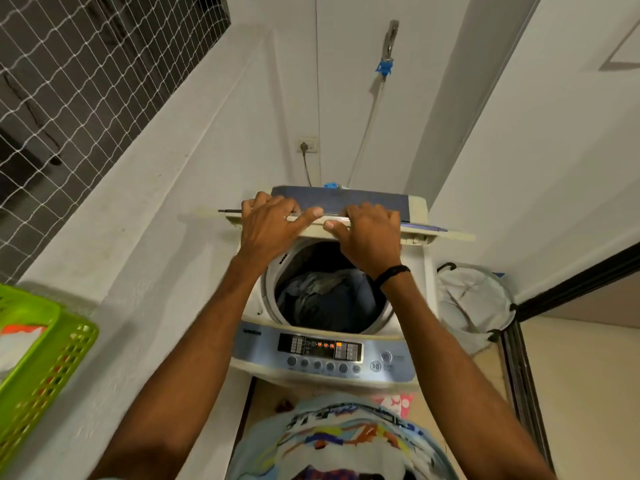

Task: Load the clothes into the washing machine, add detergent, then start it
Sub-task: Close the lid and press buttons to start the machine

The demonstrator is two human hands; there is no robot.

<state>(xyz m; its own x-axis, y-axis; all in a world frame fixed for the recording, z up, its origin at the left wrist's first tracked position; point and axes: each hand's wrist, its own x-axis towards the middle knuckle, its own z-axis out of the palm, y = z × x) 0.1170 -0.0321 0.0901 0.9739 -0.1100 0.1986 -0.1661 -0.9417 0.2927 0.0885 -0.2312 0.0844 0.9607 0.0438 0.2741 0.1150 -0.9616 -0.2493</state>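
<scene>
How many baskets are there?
2: a green plastic lattice basket at the left edge, and a white fabric hamper right of the white washing machine. More may be hidden.

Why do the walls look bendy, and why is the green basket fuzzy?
Head view: the wide-angle lens bends straight lines, so the wall leans and curves near the edges; head view: the green basket at the left edge is blurred, while the left hand and right hand gripping the lid look sharper; head view: the clothes in the drum sit in shadow.

Floor (571,375) carries washing machine (398,341) w/ white laundry hamper (474,299) just beside it, rt side.
</scene>
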